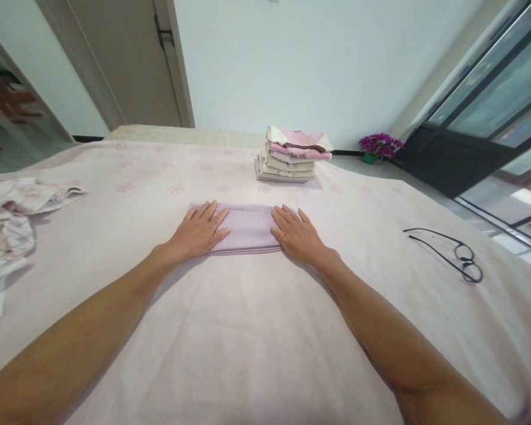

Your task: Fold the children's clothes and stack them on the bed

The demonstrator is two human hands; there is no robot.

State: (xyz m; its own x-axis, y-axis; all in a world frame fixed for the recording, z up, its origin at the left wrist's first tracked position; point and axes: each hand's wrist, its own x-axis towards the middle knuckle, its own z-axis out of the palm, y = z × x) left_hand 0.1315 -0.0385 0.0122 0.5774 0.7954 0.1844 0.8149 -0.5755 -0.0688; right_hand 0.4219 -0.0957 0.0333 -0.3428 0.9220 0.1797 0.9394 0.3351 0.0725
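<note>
A folded lilac striped cloth (250,229) lies flat on the pale pink bedspread (248,330) in front of me. My left hand (201,227) rests palm down on its left end, fingers spread. On the opposite end lies my right hand (294,231), also flat with its fingers apart. Both palms cover the cloth's ends, and its layered near edge shows between them. Beyond it stands a stack of folded clothes (292,156) in pink, cream and lilac.
Crumpled light clothes (9,227) lie at the left. A pair of glasses (462,260) with dark frames sits at the right. Past the far edge are a white wall (292,65), a door (124,59) and a pot of purple flowers (379,145).
</note>
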